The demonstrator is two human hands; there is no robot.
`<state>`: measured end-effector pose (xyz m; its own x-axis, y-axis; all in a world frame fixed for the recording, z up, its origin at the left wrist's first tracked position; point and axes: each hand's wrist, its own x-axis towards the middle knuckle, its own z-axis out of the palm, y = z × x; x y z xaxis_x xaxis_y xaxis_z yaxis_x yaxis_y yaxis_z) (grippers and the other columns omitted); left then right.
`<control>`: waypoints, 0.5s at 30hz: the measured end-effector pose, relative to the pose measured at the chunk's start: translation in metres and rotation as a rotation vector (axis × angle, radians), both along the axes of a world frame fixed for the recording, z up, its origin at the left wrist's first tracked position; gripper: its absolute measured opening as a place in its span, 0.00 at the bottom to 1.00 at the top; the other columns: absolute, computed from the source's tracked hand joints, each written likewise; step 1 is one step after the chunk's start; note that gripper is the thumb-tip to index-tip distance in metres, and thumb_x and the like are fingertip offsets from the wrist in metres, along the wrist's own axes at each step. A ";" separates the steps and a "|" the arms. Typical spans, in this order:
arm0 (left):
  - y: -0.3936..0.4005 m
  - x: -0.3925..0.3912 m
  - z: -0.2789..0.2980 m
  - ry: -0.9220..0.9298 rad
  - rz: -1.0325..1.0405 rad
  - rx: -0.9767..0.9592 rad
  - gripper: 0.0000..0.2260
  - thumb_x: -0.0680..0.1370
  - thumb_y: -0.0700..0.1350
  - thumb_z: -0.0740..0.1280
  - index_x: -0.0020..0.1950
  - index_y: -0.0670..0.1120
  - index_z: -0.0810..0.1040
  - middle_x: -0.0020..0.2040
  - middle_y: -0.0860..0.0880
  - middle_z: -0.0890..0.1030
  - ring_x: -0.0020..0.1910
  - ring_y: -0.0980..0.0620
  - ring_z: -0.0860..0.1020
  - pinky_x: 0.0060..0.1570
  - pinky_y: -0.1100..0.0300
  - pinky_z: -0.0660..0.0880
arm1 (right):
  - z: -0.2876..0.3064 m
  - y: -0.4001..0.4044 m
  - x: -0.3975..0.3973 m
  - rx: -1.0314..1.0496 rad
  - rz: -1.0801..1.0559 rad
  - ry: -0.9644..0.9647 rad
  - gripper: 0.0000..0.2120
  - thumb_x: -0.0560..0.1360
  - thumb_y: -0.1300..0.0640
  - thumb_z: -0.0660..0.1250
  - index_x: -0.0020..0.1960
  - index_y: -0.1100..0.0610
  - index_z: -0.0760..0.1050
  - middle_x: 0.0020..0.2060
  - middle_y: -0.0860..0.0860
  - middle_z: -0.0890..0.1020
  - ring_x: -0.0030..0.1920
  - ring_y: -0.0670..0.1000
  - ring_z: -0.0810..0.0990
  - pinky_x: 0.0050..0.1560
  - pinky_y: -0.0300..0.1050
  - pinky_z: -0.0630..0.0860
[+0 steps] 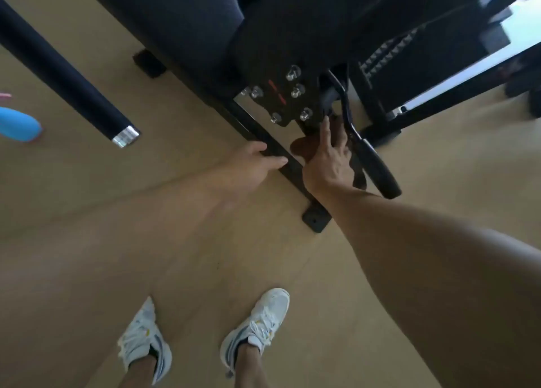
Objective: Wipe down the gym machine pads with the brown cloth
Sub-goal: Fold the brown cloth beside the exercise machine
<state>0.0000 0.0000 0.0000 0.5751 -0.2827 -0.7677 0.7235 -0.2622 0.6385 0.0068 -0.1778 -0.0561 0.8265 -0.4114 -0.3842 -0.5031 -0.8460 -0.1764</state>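
The brown cloth (304, 149) lies bunched low on the gym machine, by the base bar (281, 156) and under the bolted black plate (288, 95). My right hand (328, 159) presses on the cloth with fingers spread, index finger pointing up at the plate. My left hand (257, 162) rests on the base bar just left of the cloth, fingers curled over the bar. The dark seat pad (181, 21) fills the top of the view. A curved black handle (369, 150) runs down to the right of my right hand.
A black padded roller with a chrome end cap (126, 136) juts in from the upper left. A blue object (17, 124) sits at the left edge. My two white shoes (202, 335) stand on the tan floor. The machine's foot plate (316, 219) lies below my right wrist.
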 end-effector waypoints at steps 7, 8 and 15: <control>0.006 -0.035 -0.057 0.087 0.069 0.000 0.23 0.80 0.52 0.67 0.74 0.50 0.70 0.67 0.51 0.76 0.65 0.50 0.76 0.69 0.50 0.71 | 0.001 -0.011 0.007 -0.055 0.043 -0.089 0.27 0.82 0.59 0.63 0.78 0.56 0.59 0.74 0.58 0.66 0.72 0.59 0.67 0.65 0.47 0.64; 0.010 -0.044 -0.060 0.112 0.084 0.001 0.20 0.80 0.51 0.68 0.71 0.50 0.73 0.65 0.50 0.78 0.64 0.49 0.77 0.68 0.51 0.72 | 0.007 -0.010 0.002 -0.051 0.042 -0.098 0.23 0.83 0.59 0.60 0.77 0.59 0.61 0.72 0.58 0.69 0.70 0.59 0.69 0.63 0.46 0.64; 0.050 -0.092 -0.024 0.337 0.373 -0.035 0.06 0.79 0.53 0.67 0.53 0.54 0.77 0.63 0.49 0.79 0.58 0.50 0.77 0.59 0.51 0.73 | 0.042 0.037 -0.086 0.218 -0.035 -0.237 0.07 0.78 0.63 0.68 0.51 0.55 0.71 0.50 0.48 0.74 0.45 0.48 0.78 0.39 0.38 0.67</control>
